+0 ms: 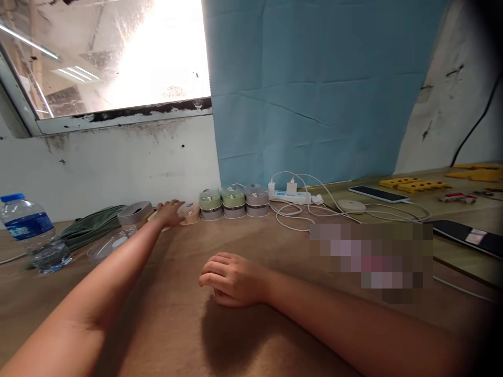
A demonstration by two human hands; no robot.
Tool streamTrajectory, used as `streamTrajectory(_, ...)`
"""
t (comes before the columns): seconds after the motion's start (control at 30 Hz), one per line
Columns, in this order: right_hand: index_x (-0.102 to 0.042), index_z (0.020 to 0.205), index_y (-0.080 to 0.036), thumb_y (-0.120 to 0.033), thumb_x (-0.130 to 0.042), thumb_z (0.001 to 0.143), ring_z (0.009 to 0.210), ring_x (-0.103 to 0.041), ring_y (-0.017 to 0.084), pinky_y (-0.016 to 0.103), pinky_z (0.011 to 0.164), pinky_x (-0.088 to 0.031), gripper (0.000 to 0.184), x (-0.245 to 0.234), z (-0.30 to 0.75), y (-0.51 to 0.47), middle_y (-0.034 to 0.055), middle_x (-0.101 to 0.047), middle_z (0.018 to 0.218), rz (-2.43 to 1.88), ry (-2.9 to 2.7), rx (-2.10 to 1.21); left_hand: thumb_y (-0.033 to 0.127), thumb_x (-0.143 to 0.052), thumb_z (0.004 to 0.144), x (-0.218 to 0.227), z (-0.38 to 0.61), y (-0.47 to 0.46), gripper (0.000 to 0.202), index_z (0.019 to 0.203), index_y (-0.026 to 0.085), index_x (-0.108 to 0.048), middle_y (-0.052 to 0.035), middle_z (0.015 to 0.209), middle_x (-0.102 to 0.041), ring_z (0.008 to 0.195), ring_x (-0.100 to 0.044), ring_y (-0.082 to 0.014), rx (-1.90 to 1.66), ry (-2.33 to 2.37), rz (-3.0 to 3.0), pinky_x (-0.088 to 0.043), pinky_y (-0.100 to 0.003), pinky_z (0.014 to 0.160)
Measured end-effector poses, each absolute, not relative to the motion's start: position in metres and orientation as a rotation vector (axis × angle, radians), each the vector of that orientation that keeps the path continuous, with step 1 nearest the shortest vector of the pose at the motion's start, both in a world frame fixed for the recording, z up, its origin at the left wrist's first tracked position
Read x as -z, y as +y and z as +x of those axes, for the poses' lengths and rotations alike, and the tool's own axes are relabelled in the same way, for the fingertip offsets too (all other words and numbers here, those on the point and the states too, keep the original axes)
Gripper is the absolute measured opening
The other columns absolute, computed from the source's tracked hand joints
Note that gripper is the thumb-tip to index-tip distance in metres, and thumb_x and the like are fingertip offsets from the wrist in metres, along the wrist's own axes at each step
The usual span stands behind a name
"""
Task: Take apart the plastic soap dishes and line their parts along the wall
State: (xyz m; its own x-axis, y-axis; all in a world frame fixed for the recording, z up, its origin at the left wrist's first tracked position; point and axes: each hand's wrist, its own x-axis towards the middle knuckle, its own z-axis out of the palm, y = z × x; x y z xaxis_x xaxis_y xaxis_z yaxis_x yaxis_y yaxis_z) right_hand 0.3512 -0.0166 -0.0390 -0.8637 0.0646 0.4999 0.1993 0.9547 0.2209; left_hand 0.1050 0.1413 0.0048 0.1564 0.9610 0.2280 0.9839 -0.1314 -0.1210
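My left hand (170, 213) is stretched to the back of the table, its fingers and thumb around the left side of a small beige container (190, 213) with a clear lid. Part of another pale container shows beside my wrist. To the right stand two green-lidded containers (211, 203) and a grey container (257, 201), side by side. My right hand (231, 280) is held over the middle of the brown table (181, 324), fingers curled in and no object showing in them. It is apart from the containers.
At left are a water bottle (29, 230), a dark green pouch (92, 226), a grey ring-shaped part (134, 213) and a clear plastic cover (104, 250). A power strip (293, 196) with white cables, a phone (378, 194) and yellow parts (412, 185) lie at right. A blurred patch hides some table.
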Motion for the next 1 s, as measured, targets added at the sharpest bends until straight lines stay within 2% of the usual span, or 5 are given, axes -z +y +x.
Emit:
streamTrajectory(0.23, -0.051, 0.095, -0.016, -0.015, -0.047, 0.073, 0.084, -0.049, 0.016, 0.029, 0.08, -0.04, 0.022, 0.041, 0.351, -0.017, 0.0062, -0.056, 0.091, -0.262, -2.589, 0.299, 0.02, -0.041, 0.075, 0.018, 0.136, 0.117, 0.047, 0.121, 0.019, -0.048, -0.0136, 0.127, -0.048, 0.115, -0.041, -0.0297, 0.411, -1.851, -2.214, -0.022, -0.049, 0.095)
streamTrajectory(0.43, -0.052, 0.093, -0.016, -0.011, -0.047, 0.069, 0.087, -0.049, 0.019, 0.033, 0.081, -0.04, 0.025, 0.037, 0.351, -0.02, 0.0075, -0.055, 0.092, -0.428, -2.557, 0.217, 0.041, -0.054, 0.072, 0.026, 0.134, 0.05, 0.034, 0.099, 0.021, -0.059, -0.0081, 0.105, -0.056, 0.101, -0.047, -0.0278, 0.669, -1.911, -2.146, -0.034, -0.039, 0.084)
streamTrajectory(0.5, -0.052, 0.094, -0.015, -0.01, -0.048, 0.067, 0.089, -0.049, 0.019, 0.034, 0.082, -0.04, 0.027, 0.036, 0.351, -0.02, 0.0082, -0.055, 0.093, -0.454, -2.537, 0.199, 0.047, -0.06, 0.066, 0.034, 0.137, 0.019, 0.036, 0.091, 0.022, -0.06, -0.0066, 0.099, -0.056, 0.098, -0.046, -0.0276, 1.022, -1.92, -2.147, -0.034, -0.039, 0.083)
streamTrajectory(0.73, -0.051, 0.098, -0.017, -0.008, -0.048, 0.069, 0.087, -0.05, 0.02, 0.035, 0.082, -0.04, 0.031, 0.034, 0.353, -0.021, 0.0066, -0.057, 0.092, -0.474, -2.535, 0.185, 0.045, -0.075, 0.049, 0.047, 0.143, -0.024, 0.054, 0.088, 0.021, -0.046, -0.0054, 0.096, -0.051, 0.092, -0.047, -0.0216, 1.607, -1.797, -2.461, -0.04, -0.032, 0.077)
streamTrajectory(1.0, -0.051, 0.099, -0.017, -0.007, -0.046, 0.067, 0.089, -0.05, 0.02, 0.035, 0.083, -0.04, 0.033, 0.035, 0.354, -0.021, 0.0081, -0.055, 0.098, -0.551, -2.495, 0.188, 0.049, -0.063, 0.066, 0.046, 0.131, -0.001, 0.042, 0.082, 0.021, -0.037, 0.0013, 0.072, -0.049, 0.066, -0.053, -0.0122, 2.135, -1.862, -2.497, -0.043, -0.025, 0.062)
